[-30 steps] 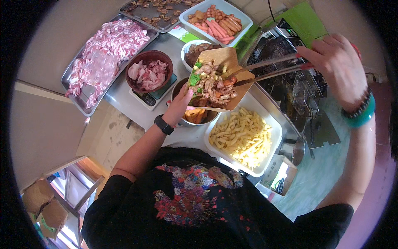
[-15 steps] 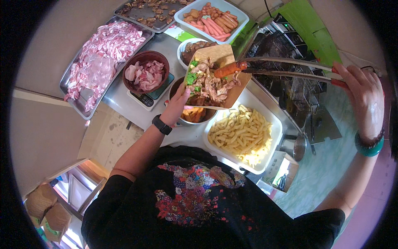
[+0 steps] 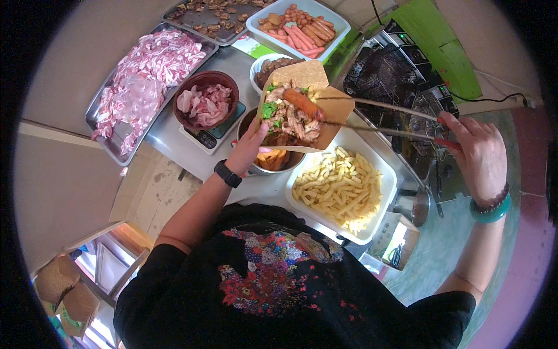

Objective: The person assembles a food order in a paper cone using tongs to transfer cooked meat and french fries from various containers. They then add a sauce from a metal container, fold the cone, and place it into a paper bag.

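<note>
My left hand (image 3: pixel 250 146) grips a brown paper takeaway box (image 3: pixel 308 71) by its near left side, tilted above a metal bowl (image 3: pixel 244 125). Strips of cooked meat (image 3: pixel 302 129) and green leaves (image 3: pixel 269 109) fill the box. Across the meat lies a browned sausage (image 3: pixel 303 103). My right hand (image 3: pixel 479 152) is closed round the red handles of long metal tongs (image 3: pixel 383 106). Their two arms stand apart, the tips at the box beside the sausage's right end. Whether the tips touch the sausage, I cannot tell.
A white tub of fries (image 3: pixel 390 174) stands near me. Left are a brown bowl of raw meat (image 3: pixel 233 87) on a scale (image 3: pixel 203 139) and a raw meat tray (image 3: pixel 124 152). Behind are a sausage tub (image 3: pixel 251 28) and a white bowl (image 3: pixel 254 71). Fryer baskets (image 3: pixel 381 67) sit right.
My right hand has moved left and slightly down. The tongs' arms have spread, and the sausage they gripped now lies on the meat in the box. My left hand has barely moved.
</note>
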